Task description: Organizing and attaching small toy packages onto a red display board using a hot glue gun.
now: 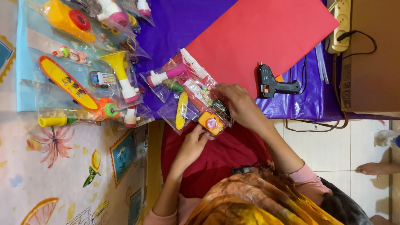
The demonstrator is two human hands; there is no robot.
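Between both hands [196, 146], flat orange toy camera [211, 122]

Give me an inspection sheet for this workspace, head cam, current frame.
Surface: red paper sheet overlapping a purple sheet, laid on a tiled floor.
Job's things: clear bag with an orange toy, held between both hands.
Clutter: more bagged toys, including a yellow skateboard toy and a yellow horn; a black glue gun lies on the purple sheet.
Grippers: left hand under the bag; right hand gripping its upper edge.
Cables: glue gun cord and a plug in the power strip.
Surroundings: patterned mat, cardboard box, another person's foot.
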